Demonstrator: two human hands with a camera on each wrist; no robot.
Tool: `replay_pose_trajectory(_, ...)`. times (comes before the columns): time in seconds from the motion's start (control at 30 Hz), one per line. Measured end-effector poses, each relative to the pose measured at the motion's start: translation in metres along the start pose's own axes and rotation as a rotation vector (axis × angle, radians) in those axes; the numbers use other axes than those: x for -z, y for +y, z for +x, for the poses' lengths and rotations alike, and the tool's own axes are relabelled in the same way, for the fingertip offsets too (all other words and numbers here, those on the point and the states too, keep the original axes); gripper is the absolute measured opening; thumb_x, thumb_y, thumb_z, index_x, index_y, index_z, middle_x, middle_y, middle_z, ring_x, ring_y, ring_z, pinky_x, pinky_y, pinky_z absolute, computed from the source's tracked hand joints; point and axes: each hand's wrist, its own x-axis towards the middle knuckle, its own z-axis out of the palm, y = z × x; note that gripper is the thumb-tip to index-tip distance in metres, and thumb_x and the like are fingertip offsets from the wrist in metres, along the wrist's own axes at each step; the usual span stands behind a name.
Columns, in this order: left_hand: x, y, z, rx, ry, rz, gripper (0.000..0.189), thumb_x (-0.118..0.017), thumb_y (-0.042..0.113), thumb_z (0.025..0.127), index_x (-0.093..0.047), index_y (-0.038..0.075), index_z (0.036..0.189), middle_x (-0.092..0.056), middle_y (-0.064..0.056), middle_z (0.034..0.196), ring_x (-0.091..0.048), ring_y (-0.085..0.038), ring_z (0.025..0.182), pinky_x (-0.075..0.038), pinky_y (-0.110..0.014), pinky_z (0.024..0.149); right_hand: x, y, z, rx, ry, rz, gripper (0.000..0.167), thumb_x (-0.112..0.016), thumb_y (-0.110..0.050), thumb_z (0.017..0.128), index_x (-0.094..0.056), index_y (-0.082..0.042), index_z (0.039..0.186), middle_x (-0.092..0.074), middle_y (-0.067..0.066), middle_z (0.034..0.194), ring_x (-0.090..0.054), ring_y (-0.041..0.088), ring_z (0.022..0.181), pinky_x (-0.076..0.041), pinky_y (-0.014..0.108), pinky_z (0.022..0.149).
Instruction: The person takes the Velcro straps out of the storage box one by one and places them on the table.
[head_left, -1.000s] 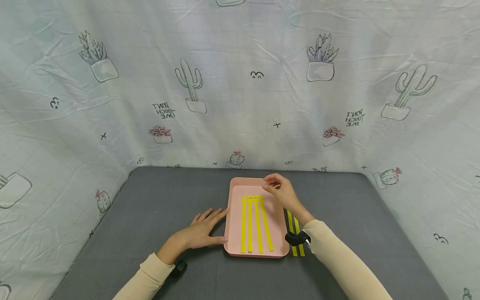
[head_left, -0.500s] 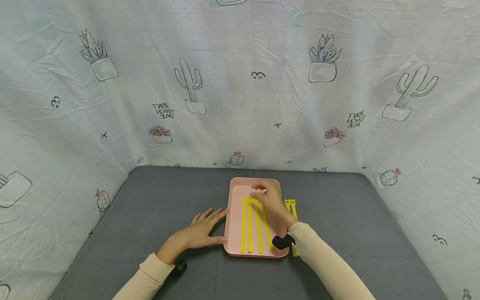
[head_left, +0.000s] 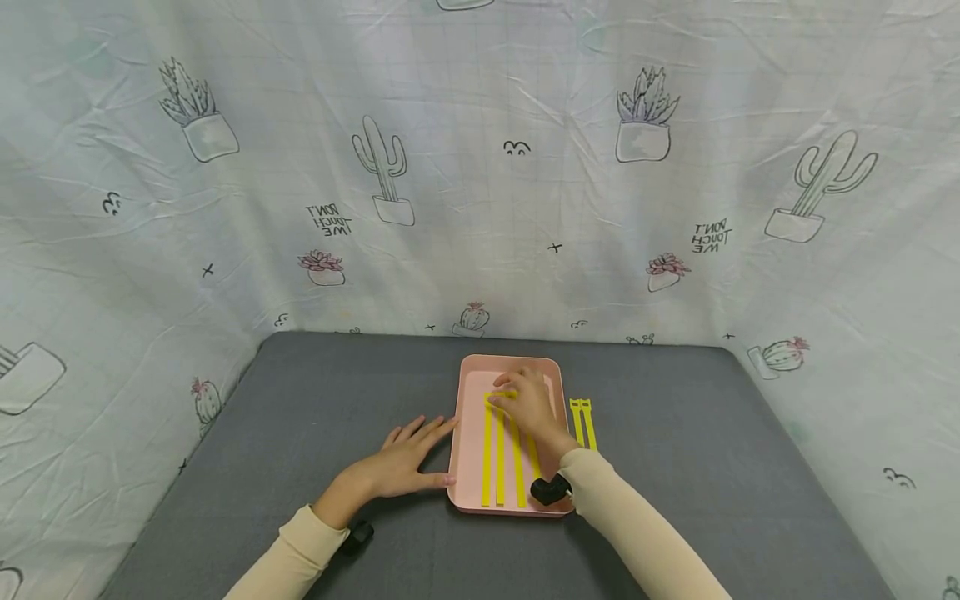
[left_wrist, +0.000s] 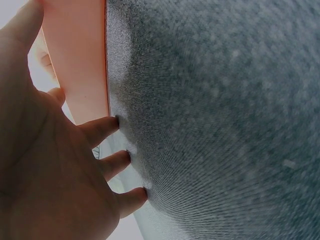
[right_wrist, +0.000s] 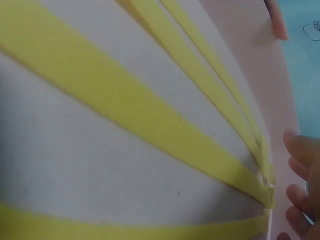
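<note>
right hand (head_left: 527, 408), thumb and fingers apart, over flat yellow fabric-like strips (head_left: 500, 462): probably light, floppy, best pinched at heads (right_wrist: 271, 197) near its fingertips. spread left hand (head_left: 402, 468) touches pink rectangular tray (head_left: 472, 450).

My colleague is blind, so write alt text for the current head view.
A person's right hand is over four yellow strips in a pink tray, while the left hand lies spread at its left edge. Two more yellow strips lie on the grey table.

A grey table (head_left: 337, 383) bears a pink tray (head_left: 471, 446) and two yellow straps (head_left: 589, 425).
</note>
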Motion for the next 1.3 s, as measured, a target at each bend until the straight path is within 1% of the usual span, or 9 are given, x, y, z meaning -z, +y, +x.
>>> replay_pose_trajectory(0.2,-0.002,-0.001,-0.002,-0.007,0.004,0.001,0.089,-0.058,0.067,0.088,-0.013,0.038,0.159,-0.02,-0.009,0.167,-0.011,-0.042,0.154,-0.009,-0.071,0.117,-0.006,0.0,-0.002,0.005,0.011,-0.075,0.025,-0.081,-0.024,0.082,-0.075,-0.009,0.1,-0.06,0.012,0.113,-0.047,0.032,0.117,-0.034,0.056,0.099)
replay_pose_trajectory(0.4,-0.004,-0.002,-0.002,-0.009,0.007,0.006,0.089,-0.058,0.067,0.089,-0.013,0.038,0.159,-0.019,-0.009,0.167,-0.01,-0.042,0.154,-0.009,-0.071,0.117,-0.009,0.0,-0.003,-0.01,0.003,-0.146,0.026,-0.082,-0.029,0.082,-0.075,-0.012,0.1,-0.059,0.011,0.118,-0.045,0.032,0.125,-0.032,0.057,0.104)
replay_pose_trajectory(0.63,-0.004,-0.002,-0.001,-0.011,0.011,0.014,0.089,-0.058,0.068,0.088,-0.013,0.038,0.159,-0.02,-0.009,0.167,-0.011,-0.042,0.154,-0.011,-0.07,0.117,-0.008,0.001,-0.002,-0.029,-0.015,-0.167,0.027,-0.082,-0.03,0.082,-0.075,-0.012,0.101,-0.058,0.012,0.12,-0.045,0.032,0.125,-0.033,0.056,0.103)
replay_pose_trajectory(0.93,-0.004,-0.001,-0.001,-0.01,0.012,0.007,0.089,-0.058,0.067,0.088,-0.013,0.039,0.159,-0.019,-0.009,0.167,-0.011,-0.043,0.154,-0.01,-0.071,0.117,-0.012,0.004,0.0,-0.022,-0.031,-0.216,0.029,-0.082,-0.034,0.082,-0.073,-0.014,0.1,-0.058,0.008,0.117,-0.046,0.028,0.119,-0.036,0.052,0.102)
replay_pose_trajectory(1.3,-0.003,0.0,0.0,-0.004,0.008,-0.002,0.088,-0.059,0.066,0.089,-0.013,0.039,0.159,-0.019,-0.009,0.167,-0.011,-0.043,0.154,-0.01,-0.072,0.117,-0.013,0.004,0.002,-0.025,-0.047,-0.201,0.025,-0.081,-0.032,0.083,-0.073,-0.014,0.098,-0.058,0.007,0.114,-0.045,0.028,0.118,-0.036,0.051,0.102)
